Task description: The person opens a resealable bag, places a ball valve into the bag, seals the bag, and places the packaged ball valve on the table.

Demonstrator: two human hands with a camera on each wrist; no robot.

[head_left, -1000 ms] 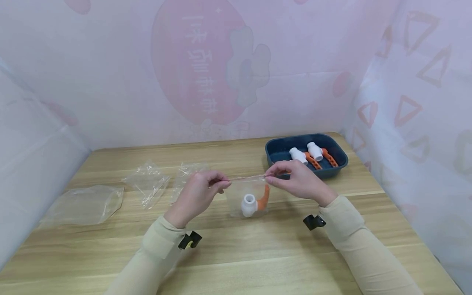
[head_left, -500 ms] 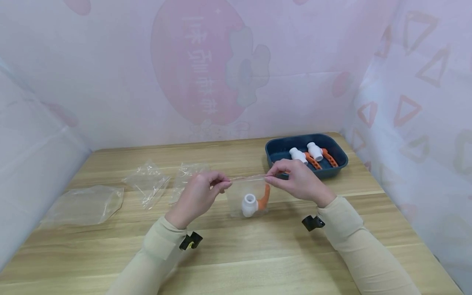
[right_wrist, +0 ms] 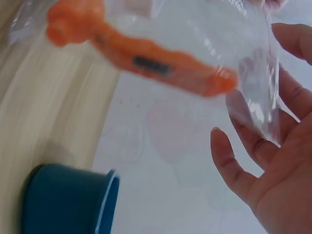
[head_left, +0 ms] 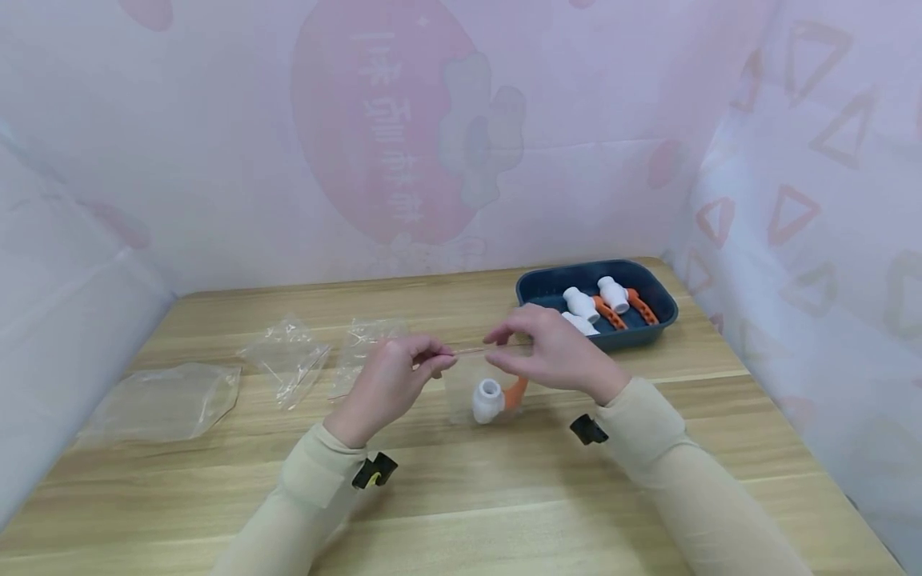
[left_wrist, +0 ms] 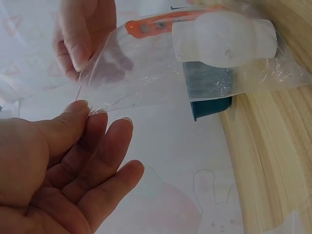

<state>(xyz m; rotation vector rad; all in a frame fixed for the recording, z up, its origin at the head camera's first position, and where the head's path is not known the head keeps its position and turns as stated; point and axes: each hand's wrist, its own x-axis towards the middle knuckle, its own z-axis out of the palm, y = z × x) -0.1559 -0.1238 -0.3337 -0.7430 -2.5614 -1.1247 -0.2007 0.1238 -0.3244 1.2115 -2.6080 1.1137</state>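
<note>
A clear plastic bag [left_wrist: 141,87] with a reddish line along its mouth hangs over the table's middle. Inside it is a white ball valve [head_left: 488,402] with an orange handle [right_wrist: 156,66]. My left hand [head_left: 389,386] pinches one corner of the bag's mouth between thumb and index finger. At the other end of the mouth is my right hand [head_left: 558,352], its thumb and fingers spread apart. The bag's edge passes between them, and in the right wrist view some fingers lie behind the film without pinching it.
A dark blue tray [head_left: 670,318] at the back right holds several white valves [head_left: 582,304] with orange handles. Three clear bags lie on the left: a smooth bag [head_left: 169,402], a crumpled bag [head_left: 288,352] and another bag [head_left: 360,340] partly behind the left hand.
My right hand has loosened its pinch on the bag's right corner and moved left along the mouth, fingers now parted. The left hand keeps its pinch almost unmoved.
</note>
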